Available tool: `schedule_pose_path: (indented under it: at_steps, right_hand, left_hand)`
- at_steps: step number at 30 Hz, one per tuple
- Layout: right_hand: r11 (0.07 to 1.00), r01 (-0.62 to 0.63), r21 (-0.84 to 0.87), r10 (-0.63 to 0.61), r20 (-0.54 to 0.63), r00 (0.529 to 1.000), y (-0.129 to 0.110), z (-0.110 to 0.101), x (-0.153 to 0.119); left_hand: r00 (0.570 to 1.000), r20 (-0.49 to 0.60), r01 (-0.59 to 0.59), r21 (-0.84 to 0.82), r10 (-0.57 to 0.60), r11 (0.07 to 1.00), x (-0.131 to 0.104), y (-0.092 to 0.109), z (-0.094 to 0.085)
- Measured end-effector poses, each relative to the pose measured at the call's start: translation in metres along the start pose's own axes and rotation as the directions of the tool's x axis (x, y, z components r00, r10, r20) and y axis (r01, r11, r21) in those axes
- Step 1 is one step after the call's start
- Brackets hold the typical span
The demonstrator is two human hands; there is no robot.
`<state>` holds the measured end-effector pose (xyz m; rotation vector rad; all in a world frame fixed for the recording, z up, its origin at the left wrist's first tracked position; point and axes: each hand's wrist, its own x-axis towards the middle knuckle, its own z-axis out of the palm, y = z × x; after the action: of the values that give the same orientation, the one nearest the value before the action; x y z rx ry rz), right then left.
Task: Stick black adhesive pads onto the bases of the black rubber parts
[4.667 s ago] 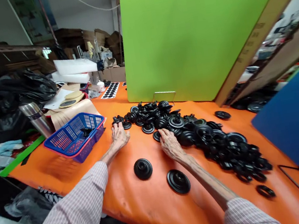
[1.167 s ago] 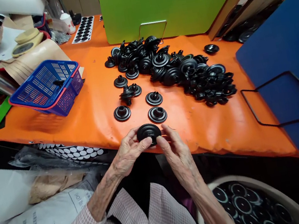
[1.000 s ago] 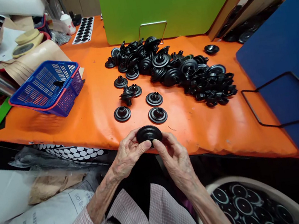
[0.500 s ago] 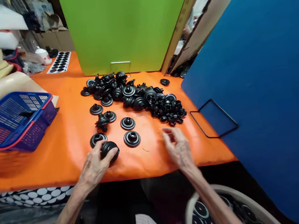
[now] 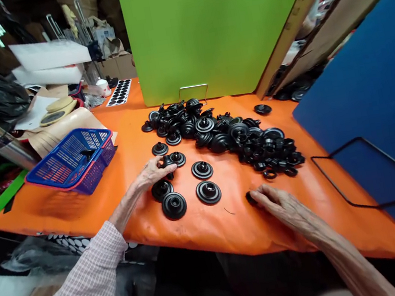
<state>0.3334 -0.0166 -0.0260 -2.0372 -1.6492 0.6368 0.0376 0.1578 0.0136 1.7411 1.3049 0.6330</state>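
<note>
My left hand [image 5: 152, 172] is closed around a black stepped round part [image 5: 166, 162], which its fingers partly cover. Close to it on the orange table cover [image 5: 141, 218] lie several black stepped discs with raised hubs, among them a front disc [image 5: 174, 206]. Another hubbed disc [image 5: 208, 192] lies to the right, with a similar disc [image 5: 202, 169] behind it. My right hand [image 5: 276, 200] pinches a small black ring [image 5: 250, 198] low over the cover. Beyond it, loose black rings [image 5: 271, 150] adjoin a heap of black discs [image 5: 181, 120].
A blue plastic basket [image 5: 71, 161] stands on the left, with a steel flask [image 5: 1, 143] beside it. Upright at the back is a green panel [image 5: 223, 27]; a blue panel [image 5: 373, 88] with a wire handle [image 5: 376, 206] leans at right. One disc [image 5: 263, 109] lies apart.
My left hand has let go of a disc at the front left and closed on another part farther back. My right hand now pinches a small ring. The view has shifted left.
</note>
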Motion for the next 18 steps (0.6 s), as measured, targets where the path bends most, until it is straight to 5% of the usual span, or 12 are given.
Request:
schedule_pose_path:
  at_steps: [4, 7, 10, 13, 15, 18]
  right_hand:
    - [0.988, 0.037, -0.148, -0.068, -0.211, 0.975, -0.007, -0.004, -0.001]
    - [0.992, 0.120, -0.048, -0.129, -0.384, 0.914, -0.045, 0.002, -0.004]
    - [0.898, 0.375, 0.233, -0.287, -0.337, 0.897, -0.102, 0.021, -0.008]
    - [0.775, 0.553, 0.305, -0.447, -0.353, 0.822, -0.145, 0.046, -0.011]
    - [0.758, 0.591, 0.276, -0.483, -0.372, 0.793, -0.156, 0.060, -0.014]
    - [0.781, 0.569, 0.258, -0.479, -0.339, 0.810, -0.150, 0.076, -0.024]
  left_hand:
    - [0.975, 0.152, 0.213, -0.401, -0.164, 0.891, -0.004, 0.003, -0.006]
    - [0.969, 0.219, 0.224, -0.594, -0.112, 0.773, -0.026, 0.015, -0.009]
    - [0.966, 0.257, 0.207, -0.670, -0.038, 0.713, -0.058, 0.031, -0.007]
    - [0.960, 0.279, 0.165, -0.656, 0.034, 0.736, -0.089, 0.036, -0.001]
    - [0.962, 0.270, 0.148, -0.644, 0.043, 0.750, -0.107, 0.032, 0.004]
    - [0.962, 0.272, 0.203, -0.708, -0.005, 0.677, -0.130, 0.019, 0.015]
